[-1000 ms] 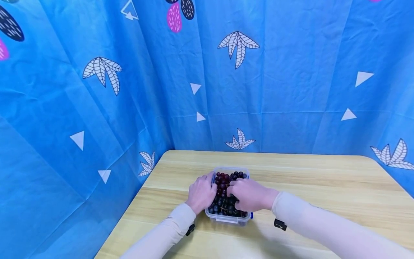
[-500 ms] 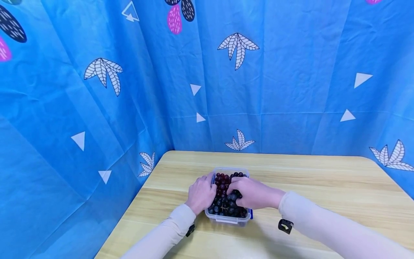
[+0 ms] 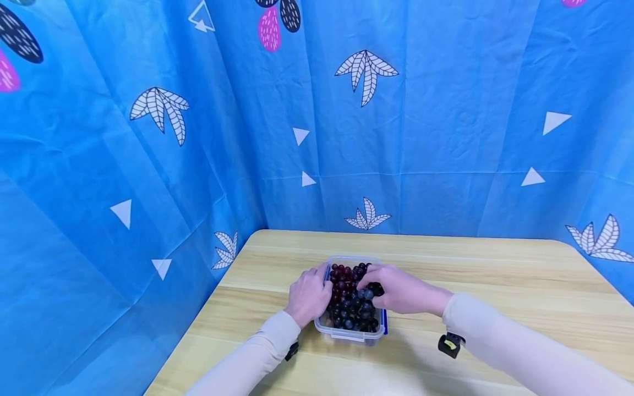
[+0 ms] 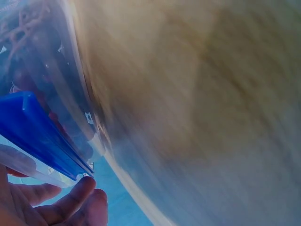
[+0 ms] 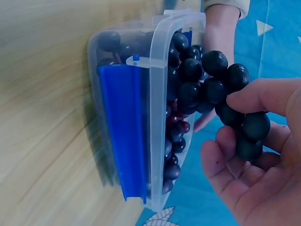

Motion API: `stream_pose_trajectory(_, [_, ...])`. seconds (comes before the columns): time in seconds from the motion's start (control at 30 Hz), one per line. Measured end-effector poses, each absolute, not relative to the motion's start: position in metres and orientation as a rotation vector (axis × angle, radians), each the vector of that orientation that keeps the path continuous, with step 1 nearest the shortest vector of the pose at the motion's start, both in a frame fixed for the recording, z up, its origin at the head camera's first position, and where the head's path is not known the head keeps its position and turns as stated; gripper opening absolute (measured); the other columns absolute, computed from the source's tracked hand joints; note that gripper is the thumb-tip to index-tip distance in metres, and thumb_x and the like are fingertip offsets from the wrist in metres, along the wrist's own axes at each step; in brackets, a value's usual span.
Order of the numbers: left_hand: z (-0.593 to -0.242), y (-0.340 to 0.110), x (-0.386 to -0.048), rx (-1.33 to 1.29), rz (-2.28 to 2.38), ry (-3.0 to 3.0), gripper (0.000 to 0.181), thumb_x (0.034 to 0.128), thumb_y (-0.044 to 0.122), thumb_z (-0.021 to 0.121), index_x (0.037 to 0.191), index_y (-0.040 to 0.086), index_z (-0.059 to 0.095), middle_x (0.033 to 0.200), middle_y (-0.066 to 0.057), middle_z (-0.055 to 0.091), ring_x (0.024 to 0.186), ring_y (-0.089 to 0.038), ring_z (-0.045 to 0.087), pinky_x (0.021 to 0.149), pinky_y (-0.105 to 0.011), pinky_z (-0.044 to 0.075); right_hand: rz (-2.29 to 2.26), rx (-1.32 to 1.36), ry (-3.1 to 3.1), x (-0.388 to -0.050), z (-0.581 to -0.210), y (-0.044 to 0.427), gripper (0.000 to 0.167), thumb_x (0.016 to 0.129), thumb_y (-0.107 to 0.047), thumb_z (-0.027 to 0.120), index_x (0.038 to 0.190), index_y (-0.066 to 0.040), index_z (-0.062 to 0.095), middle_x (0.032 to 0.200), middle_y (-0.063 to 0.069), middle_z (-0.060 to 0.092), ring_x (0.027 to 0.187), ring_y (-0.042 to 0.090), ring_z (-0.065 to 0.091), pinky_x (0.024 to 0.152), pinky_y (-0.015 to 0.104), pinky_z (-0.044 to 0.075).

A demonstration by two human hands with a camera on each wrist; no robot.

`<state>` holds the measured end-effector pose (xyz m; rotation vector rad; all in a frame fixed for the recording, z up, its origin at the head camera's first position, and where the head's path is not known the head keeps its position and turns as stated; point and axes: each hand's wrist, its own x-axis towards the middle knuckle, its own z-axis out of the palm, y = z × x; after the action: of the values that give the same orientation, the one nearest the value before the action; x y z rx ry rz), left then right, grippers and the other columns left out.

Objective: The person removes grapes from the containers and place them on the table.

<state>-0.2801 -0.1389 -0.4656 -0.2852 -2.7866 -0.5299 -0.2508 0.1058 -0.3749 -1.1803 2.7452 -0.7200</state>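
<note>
A clear plastic box [image 3: 342, 334] with blue side clips [image 5: 123, 136] stands on the table, holding dark and red grapes [image 3: 340, 275]. My left hand [image 3: 308, 296] grips the box's left rim; in the left wrist view its fingers [image 4: 87, 188] curl by the blue clip [image 4: 42, 136]. At the box's right side my right hand [image 3: 398, 289] pinches a bunch of dark grapes [image 5: 230, 94] between thumb and fingers. In the right wrist view, part of that bunch rises above the rim, while its lower part meets the grapes in the box.
The wooden table [image 3: 495, 286] extends widely to the right of the box, with its far edge behind. A blue patterned curtain [image 3: 446, 137] hangs behind the table and along its left side. Black wrist cameras [image 3: 449, 345] hang under the sleeves.
My right hand has moved right and slightly away from me, lifting dark grapes with it. Bare box bottom now shows at the near left corner. My left hand has stayed in place.
</note>
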Motion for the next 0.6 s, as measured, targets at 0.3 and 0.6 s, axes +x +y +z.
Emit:
stream_pose_trajectory(0.3, [-0.467, -0.138, -0.281, -0.288, -0.524, -2.785, 0.05, 0.099, 0.028, 0.047, 0.147, 0.015, 0.052, 0.113, -0.014, 0.07, 0.095, -0.029, 0.067, 0.063, -0.043, 0.056, -0.737, -1.123, 2.765, -0.25, -0.377, 0.121, 0.041, 0.079, 0.0, 0.069, 0.118, -0.011, 0.073, 0.134, 0.017, 0.064, 0.133, 0.043, 0.051, 0.105, 0.052, 0.049])
stream_pose_trajectory(0.6, [-0.467, -0.137, -0.281, -0.283, -0.522, -2.78, 0.05, 0.0988, 0.028, 0.047, 0.146, 0.015, 0.052, 0.114, -0.014, 0.07, 0.097, -0.031, 0.067, 0.065, -0.046, 0.057, -0.548, -1.064, 2.872, -0.252, -0.381, 0.12, 0.04, 0.082, -0.006, 0.073, 0.122, -0.009, 0.072, 0.141, 0.021, 0.058, 0.133, 0.043, 0.052, 0.103, 0.05, 0.05])
